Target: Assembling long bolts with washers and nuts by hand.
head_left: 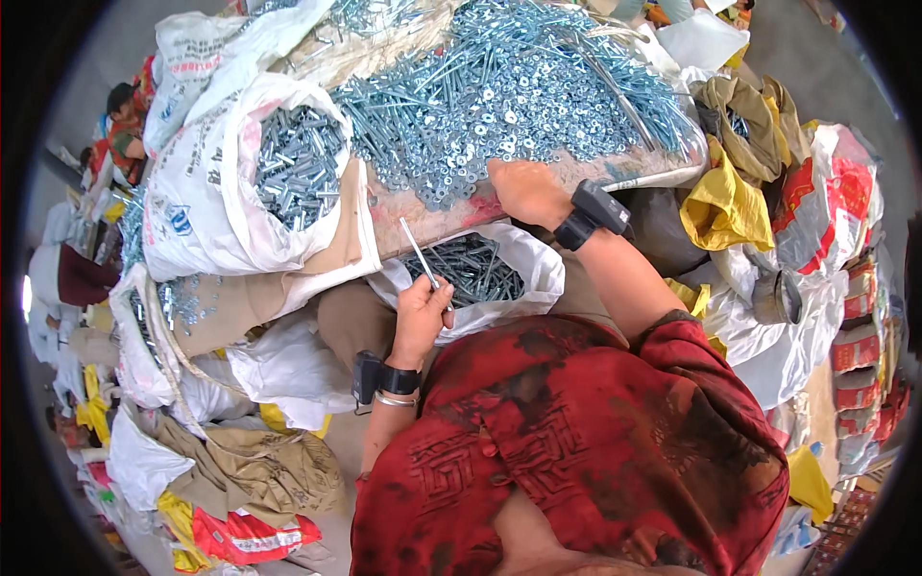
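Observation:
My left hand point(421, 312) is closed round a thin silver metal rod point(417, 247), which points up and away to the left. It is over the near left rim of a white sack point(545, 278) filled with dark metal bolts point(471, 270). My right hand point(528, 192) rests at the near edge of a heap of small washers point(509, 115), its fingers curled inward. Whatever those fingers pinch is hidden. Long bluish bolts point(615, 72) lie scattered behind and beside the washers on a worn work surface point(408, 221).
An open white sack point(197, 192) of short metal sleeves point(300, 158) stands at the left of the heap. Yellow sacking point(727, 206) and red-and-white bags point(831, 192) crowd the right. Brown sacking point(259, 470) lies lower left. Another person point(125, 125) is at far left.

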### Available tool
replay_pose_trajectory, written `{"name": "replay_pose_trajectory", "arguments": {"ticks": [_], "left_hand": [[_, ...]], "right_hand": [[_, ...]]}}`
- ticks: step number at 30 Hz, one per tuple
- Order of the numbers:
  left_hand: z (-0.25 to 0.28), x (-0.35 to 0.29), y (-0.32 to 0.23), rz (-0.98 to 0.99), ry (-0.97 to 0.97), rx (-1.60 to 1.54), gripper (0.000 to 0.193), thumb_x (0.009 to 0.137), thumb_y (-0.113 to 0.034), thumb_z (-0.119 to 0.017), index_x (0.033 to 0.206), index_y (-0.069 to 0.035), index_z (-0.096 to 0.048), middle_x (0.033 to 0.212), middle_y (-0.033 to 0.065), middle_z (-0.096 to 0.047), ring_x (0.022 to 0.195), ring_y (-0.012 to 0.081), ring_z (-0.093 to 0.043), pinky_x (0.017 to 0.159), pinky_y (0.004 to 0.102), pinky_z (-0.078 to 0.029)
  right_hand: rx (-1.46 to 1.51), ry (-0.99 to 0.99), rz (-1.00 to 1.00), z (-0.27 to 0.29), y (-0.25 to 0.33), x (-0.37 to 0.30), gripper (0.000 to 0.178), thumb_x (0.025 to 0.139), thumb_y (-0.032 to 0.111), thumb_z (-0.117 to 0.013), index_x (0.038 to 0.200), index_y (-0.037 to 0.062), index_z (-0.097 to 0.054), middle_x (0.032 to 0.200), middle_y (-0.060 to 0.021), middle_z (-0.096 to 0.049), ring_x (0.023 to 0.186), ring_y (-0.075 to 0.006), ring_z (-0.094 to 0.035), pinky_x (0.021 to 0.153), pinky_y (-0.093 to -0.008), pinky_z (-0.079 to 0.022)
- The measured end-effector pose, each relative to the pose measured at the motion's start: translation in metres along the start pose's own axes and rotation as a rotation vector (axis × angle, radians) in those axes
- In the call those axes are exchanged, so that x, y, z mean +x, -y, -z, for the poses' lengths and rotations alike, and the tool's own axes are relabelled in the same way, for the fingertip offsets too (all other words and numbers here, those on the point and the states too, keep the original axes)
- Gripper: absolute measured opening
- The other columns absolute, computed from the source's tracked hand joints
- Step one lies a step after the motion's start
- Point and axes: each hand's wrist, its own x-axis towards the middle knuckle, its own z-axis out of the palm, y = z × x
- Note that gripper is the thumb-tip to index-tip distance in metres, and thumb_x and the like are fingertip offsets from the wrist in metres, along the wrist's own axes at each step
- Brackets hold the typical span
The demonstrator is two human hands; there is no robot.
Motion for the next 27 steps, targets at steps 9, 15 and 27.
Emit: {"name": "replay_pose_trajectory", "arguments": {"ticks": [9,15,27], "left_hand": [[-0.036,0.010,-0.026,-0.037,0.071,0.485,0.018,0.095,-0.014,-0.061,0.084,-0.002,-0.052,0.057,0.0046,-0.052,0.048,0.0149,-0.053,0.047,0.0323,-0.039],[-0.059,0.017,-0.044,-0.291,0.017,1.109,0.023,0.092,-0.024,-0.061,0.089,-0.004,-0.051,0.064,0.0181,-0.059,0.067,0.0408,-0.061,0.059,0.0496,-0.044],[-0.071,0.001,-0.040,-0.451,0.016,1.393,0.018,0.089,-0.021,-0.064,0.092,-0.006,-0.053,0.070,0.0136,-0.064,0.064,0.0359,-0.064,0.059,0.0474,-0.049]], "right_hand": [[0.580,-0.203,0.126,-0.004,-0.038,-0.021,0.014,0.083,0.005,-0.058,0.095,-0.0034,-0.059,0.078,-0.0210,-0.067,0.077,-0.0332,-0.069,0.067,-0.0435,-0.053],[1.525,0.079,-0.122,0.023,-0.047,-0.056,0.015,0.096,0.002,-0.054,0.109,-0.0039,-0.059,0.081,-0.0078,-0.066,0.067,-0.0163,-0.068,0.059,-0.0281,-0.059],[1.640,0.312,0.031,0.046,-0.047,-0.102,0.012,0.095,0.006,-0.060,0.104,-0.0007,-0.063,0.081,-0.0071,-0.068,0.069,-0.0154,-0.070,0.062,-0.0256,-0.058]]}}
